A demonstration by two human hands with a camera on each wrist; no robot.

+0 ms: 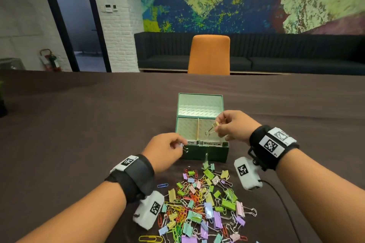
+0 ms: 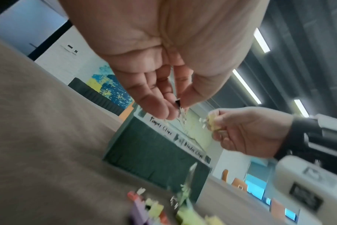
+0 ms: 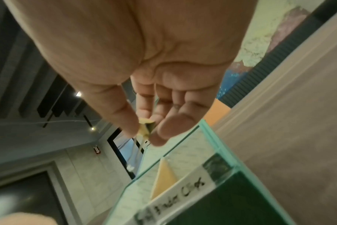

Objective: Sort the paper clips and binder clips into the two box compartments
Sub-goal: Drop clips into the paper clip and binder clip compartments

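Note:
A green box (image 1: 205, 154) stands open on the table, split by a yellow divider (image 1: 197, 128) into a left and a right compartment, with handwritten labels on its front rim. My right hand (image 1: 216, 127) pinches a yellow binder clip (image 1: 212, 128) above the right compartment; the right wrist view shows the clip (image 3: 145, 126) between thumb and fingers. My left hand (image 1: 182, 147) pinches a small clip (image 2: 178, 105) with silver wire loops at the box's front left corner. A mixed pile of coloured paper clips and binder clips (image 1: 207, 203) lies in front of the box.
The table (image 1: 79, 124) has a brown cloth. An orange chair (image 1: 209, 53) and a dark sofa (image 1: 296, 55) stand beyond its far edge. A blue paper clip (image 1: 163, 185) lies apart, left of the pile. A black cable (image 1: 280, 193) runs along the right.

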